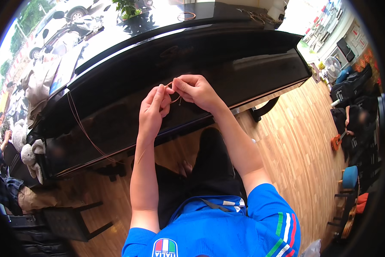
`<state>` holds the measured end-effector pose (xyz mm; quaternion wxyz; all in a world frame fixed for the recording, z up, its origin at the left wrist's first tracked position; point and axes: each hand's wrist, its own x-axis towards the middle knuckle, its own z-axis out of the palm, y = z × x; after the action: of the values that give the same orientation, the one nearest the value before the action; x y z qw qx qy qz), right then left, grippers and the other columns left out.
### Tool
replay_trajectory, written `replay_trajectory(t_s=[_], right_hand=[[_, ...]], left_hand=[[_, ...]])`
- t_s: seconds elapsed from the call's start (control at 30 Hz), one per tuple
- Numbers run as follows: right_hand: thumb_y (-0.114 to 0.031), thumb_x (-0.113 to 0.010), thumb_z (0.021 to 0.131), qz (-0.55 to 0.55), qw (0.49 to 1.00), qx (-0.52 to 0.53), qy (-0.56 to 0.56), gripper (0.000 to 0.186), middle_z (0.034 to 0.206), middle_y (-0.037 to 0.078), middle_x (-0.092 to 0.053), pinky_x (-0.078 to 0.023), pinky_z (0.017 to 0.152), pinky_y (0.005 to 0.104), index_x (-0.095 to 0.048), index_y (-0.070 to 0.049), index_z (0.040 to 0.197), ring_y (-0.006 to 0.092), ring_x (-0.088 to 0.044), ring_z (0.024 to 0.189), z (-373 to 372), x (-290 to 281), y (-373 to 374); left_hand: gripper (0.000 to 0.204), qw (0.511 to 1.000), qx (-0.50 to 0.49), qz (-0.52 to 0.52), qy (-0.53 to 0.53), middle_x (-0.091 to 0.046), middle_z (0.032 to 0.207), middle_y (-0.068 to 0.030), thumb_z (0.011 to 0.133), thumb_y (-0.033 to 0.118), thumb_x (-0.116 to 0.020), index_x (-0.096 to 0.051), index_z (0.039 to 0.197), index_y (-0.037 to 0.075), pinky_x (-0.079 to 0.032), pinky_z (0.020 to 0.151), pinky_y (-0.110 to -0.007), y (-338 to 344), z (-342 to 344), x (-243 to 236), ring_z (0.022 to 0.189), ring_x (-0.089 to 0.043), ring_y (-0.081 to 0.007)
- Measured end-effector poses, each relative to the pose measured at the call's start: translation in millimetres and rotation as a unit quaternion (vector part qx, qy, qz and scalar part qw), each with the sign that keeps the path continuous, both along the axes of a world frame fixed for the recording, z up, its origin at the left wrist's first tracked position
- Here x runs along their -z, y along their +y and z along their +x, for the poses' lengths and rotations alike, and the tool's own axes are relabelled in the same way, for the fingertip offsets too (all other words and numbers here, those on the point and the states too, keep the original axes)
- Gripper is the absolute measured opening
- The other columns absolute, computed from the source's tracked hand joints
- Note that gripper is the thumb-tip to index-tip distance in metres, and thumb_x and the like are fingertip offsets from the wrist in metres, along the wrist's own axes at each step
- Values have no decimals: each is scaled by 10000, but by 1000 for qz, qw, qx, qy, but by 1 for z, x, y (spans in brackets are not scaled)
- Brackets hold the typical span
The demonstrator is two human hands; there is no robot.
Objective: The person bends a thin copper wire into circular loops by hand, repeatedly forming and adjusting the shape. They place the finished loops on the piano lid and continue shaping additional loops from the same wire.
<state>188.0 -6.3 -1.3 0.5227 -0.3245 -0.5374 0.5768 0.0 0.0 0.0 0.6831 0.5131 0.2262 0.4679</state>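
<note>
Above the closed black piano lid (pixel 128 103), the left hand (pixel 153 112) and right hand (pixel 195 91) pinch a small loop of thin copper-coloured wire (pixel 174 92) between their fingertips, its long tail trailing leftward and down from the left hand.

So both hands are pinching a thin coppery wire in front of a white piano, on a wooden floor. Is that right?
Not quite: the piano is black and glossy, not white. The head view shows it. The rest holds: the left hand and the right hand both pinch the thin coppery wire in their fingers, in front of the piano, above a wooden floor.
</note>
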Motion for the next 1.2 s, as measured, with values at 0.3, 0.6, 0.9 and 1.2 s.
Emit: replay_trajectory(t_s=[0.3, 0.6, 0.9, 1.2], right_hand=[[-284, -480, 1067, 2, 983, -149, 104, 407, 879, 74, -657, -487, 688, 262, -640, 57, 1221, 118, -586, 755, 4, -5, -18], [-202, -665, 968, 44, 994, -90, 36, 331, 864, 56, -685, -534, 754, 270, -677, 20, 1214, 113, -633, 789, 3, 5, -14], [-81, -689, 929, 48, 994, 98, 10, 225, 848, 83, -733, -547, 638, 239, -723, 12, 1131, 120, -690, 751, -10, 6, -21], [-131, -681, 955, 126, 936, 317, -83, 205, 958, 88, -754, -553, 686, 222, -715, 4, 1106, 111, -713, 835, -32, 8, -27]], left_hand=[[283, 998, -68, 2, -3, -344, 629, 79, 1078, 260, -472, -601, 958, 40, -215, 458, -211, 0, 5, 7, 516, -277, -19], [263, 999, -46, 8, 6, -353, 638, 77, 1075, 267, -480, -607, 979, 58, -220, 476, -205, 1, 1, 6, 539, -293, -19], [260, 995, -67, 65, 43, -424, 645, 60, 1074, 269, -484, -616, 992, 61, -235, 485, -204, -1, 4, 6, 555, -321, -23], [257, 993, -100, 60, 35, -418, 639, 59, 1075, 258, -485, -631, 1010, 56, -236, 480, -200, -1, 5, 7, 538, -325, -17]])
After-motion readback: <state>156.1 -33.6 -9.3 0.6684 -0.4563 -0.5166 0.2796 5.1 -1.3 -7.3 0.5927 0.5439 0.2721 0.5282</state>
